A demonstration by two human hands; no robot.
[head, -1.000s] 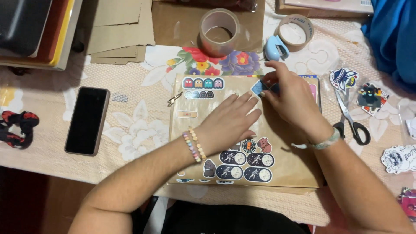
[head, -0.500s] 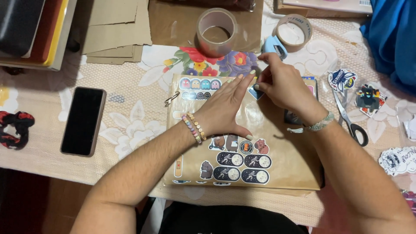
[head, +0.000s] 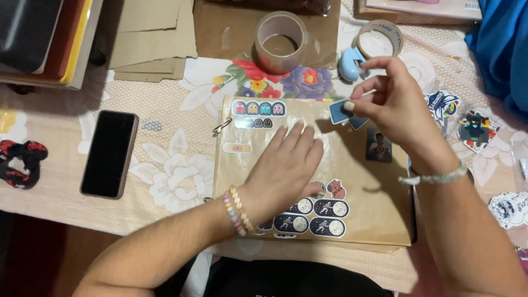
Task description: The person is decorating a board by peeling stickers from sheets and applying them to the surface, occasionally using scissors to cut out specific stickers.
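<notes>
starting at the left edge, a red and black scrunchie lies on the counter, with a black phone face up just beside it and brown cardboard pieces stacked behind. next comes the brown scrapbook page, dotted with ghost stickers along its top and round astronaut stickers near its lower edge. the left hand lies flat on the middle of the page, fingers spread, its grip holding nothing, only pressing the clear film down. behind it stands a roll of brown tape. further right, the right hand hovers over the page's top right corner, its grip narrow, thumb and forefinger pinching a small blue sticker by one edge, lifted just above the paper. a small dark picture sticker sits below it. to place it well, i judge the flat hand should keep the page from shifting while one edge of the sticker is laid first and the rest smoothed down. loose stickers lie on the far right.
</notes>
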